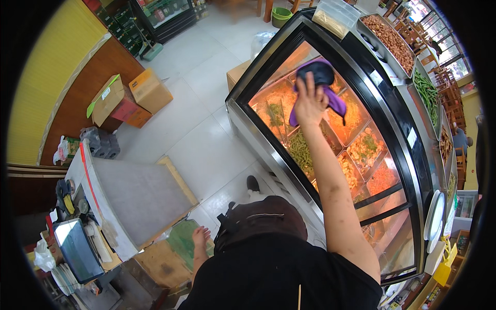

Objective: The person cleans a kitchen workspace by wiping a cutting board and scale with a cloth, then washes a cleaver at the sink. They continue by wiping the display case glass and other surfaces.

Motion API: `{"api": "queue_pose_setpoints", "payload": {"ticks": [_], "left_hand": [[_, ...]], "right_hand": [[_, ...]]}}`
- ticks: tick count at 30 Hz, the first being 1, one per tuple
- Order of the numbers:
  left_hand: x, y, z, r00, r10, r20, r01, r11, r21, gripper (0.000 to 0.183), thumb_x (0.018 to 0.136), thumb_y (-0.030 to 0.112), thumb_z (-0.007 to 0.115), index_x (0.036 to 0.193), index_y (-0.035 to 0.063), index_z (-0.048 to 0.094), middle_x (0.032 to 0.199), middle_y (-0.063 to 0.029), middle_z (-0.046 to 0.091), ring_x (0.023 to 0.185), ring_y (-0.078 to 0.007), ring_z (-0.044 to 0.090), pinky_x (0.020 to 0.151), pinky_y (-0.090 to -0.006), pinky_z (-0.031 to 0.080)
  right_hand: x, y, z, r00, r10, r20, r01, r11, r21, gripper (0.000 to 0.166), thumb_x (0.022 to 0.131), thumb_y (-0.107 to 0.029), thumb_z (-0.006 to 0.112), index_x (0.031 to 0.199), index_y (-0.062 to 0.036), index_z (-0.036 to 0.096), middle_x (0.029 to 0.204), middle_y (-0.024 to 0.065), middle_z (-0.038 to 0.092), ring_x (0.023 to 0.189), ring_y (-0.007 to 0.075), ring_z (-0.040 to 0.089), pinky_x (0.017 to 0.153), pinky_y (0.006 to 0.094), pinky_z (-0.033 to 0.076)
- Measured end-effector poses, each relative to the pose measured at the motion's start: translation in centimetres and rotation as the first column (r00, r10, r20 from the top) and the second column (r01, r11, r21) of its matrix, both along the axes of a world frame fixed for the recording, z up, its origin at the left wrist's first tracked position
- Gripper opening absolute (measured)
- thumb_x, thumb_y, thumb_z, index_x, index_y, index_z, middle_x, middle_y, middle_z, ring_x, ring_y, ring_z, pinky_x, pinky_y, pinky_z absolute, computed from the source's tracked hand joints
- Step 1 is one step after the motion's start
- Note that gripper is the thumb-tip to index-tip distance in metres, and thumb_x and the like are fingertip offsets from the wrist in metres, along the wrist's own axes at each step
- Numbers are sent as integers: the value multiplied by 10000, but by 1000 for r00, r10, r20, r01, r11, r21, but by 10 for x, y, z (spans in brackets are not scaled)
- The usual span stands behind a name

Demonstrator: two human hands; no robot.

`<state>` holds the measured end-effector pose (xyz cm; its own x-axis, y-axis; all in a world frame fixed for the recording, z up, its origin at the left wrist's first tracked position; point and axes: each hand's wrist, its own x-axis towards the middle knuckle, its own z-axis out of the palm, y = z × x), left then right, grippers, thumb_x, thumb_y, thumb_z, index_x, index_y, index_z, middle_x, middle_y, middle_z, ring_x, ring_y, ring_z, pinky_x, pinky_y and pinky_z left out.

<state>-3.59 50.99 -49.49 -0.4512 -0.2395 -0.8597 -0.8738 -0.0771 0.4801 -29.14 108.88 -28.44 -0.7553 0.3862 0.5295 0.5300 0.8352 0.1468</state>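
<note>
My right hand (310,102) reaches far forward over a glass-fronted food display case (267,153). Under its spread fingers, a purple cloth (336,101) with a dark, bunched part lies against the sloping glass. Behind the pane are metal trays of food, among them green beans (300,153), a sliced dish (366,145) and a reddish chopped dish (383,179). Tongs (281,124) rest in one tray. At my left side hangs my left hand (201,236), holding nothing, its fingers loosely bent.
On the case's top stand trays of peanuts (389,40) and green pods (426,93), a clear plastic box (336,17) and plates (434,215). To the left is a counter (135,193) with a monitor (78,250) and a red-handled fly swatter (90,174). Cardboard boxes (150,91) sit beyond.
</note>
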Motion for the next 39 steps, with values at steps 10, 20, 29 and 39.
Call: {"api": "queue_pose_setpoints", "payload": {"ticks": [10,20,29,39], "left_hand": [[20,25,-4,986,153,-62,-152,988,29,266,970,213,535,1194,74,565,1071,-114,671,872,-237,683,707,-362,542],[81,26,-13,983,-179,29,180,982,-51,284,912,221,588,1159,82,592,1006,-58,670,832,-180,641,679,-335,536],[-21,50,27,987,105,-121,-103,994,23,270,942,215,593,1146,38,595,959,-101,674,766,-182,662,635,-301,550],[43,-53,-9,997,-36,-65,40,997,71,283,892,313,608,993,59,683,1029,-134,695,931,-272,685,802,-374,543]], "right_hand": [[-15,-48,-45,648,660,380,-567,751,-337,425,872,-167,550,1288,-242,587,1544,-28,359,1380,229,369,1100,403,324],[-75,2,21,977,171,-125,-165,985,59,480,873,-155,545,1331,-299,558,1578,-55,335,1313,258,414,983,387,276],[-61,-36,-42,959,278,48,-281,958,55,464,936,-230,510,1386,-339,515,1588,-83,317,1280,268,456,990,396,325],[31,-93,-88,835,304,458,-284,952,-113,511,905,-102,470,1382,-282,505,1589,-34,310,1355,327,398,1012,476,355]]}}
